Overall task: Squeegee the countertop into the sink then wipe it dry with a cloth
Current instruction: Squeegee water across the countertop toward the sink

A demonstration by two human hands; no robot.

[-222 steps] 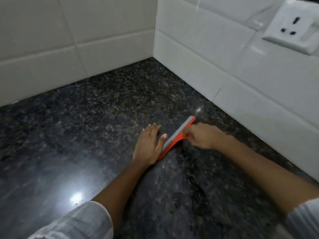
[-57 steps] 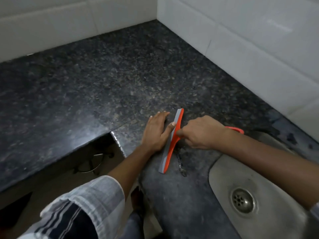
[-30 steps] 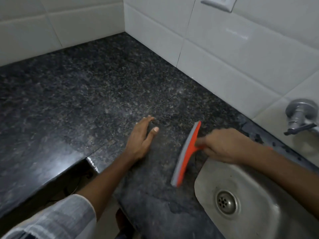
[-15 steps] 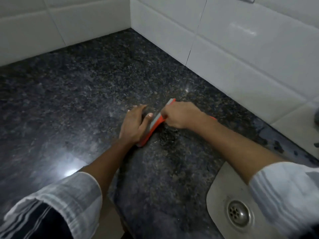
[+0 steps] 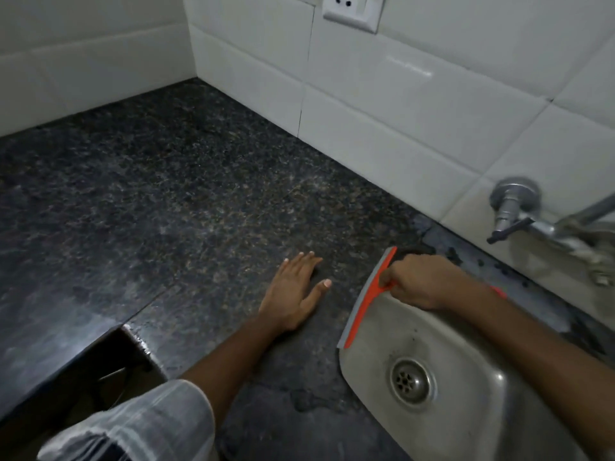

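Gripping the orange plastic squeegee with grey rubber blade [image 5: 366, 296] by its handle, the right hand [image 5: 421, 281] has its fingers curled tight; blade lies along the left rim of the stainless steel sink [image 5: 466, 424]; left hand [image 5: 294, 294] rests flat, fingers straight, on the dark speckled granite countertop [image 5: 166, 211], just beside the squeegee; chrome wall tap [image 5: 519, 211] above the sink; white tiled wall [image 5: 399, 94] behind.

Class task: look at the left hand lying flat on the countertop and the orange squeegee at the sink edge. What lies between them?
In the head view, only bare dark countertop separates the left hand from the squeegee.
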